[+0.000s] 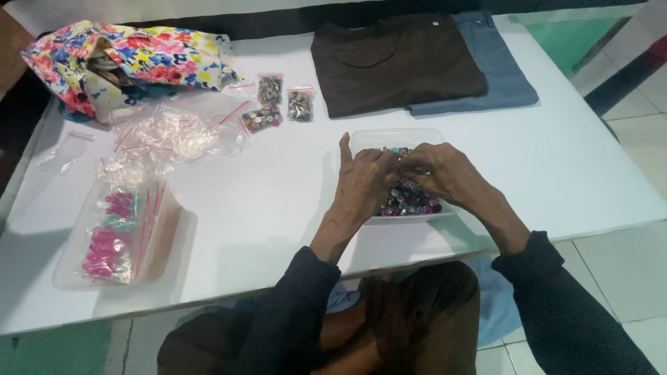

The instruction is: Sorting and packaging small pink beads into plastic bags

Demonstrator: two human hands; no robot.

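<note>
A white bench (278, 208) carries everything; along its far edge lie a folded dark brown garment (392, 62) and, partly under it toward the far right corner, a folded blue garment (504, 76); at the far left corner sits a flowered cloth bag (132, 59); near the left edge stands a clear plastic tub (114, 236) of pink and green pieces, with a heap of empty clear zip bags (174, 132) behind it; near the bench's front edge, about midway, rests a clear container (399, 177) filled with small multicoloured beads (410, 201); the left hand (365, 180) and right hand (445, 170) meet over it, fingers curled together at some small piece, though what they pinch I cannot tell; three small filled zip bags (281, 104) lie beyond the container.
</note>
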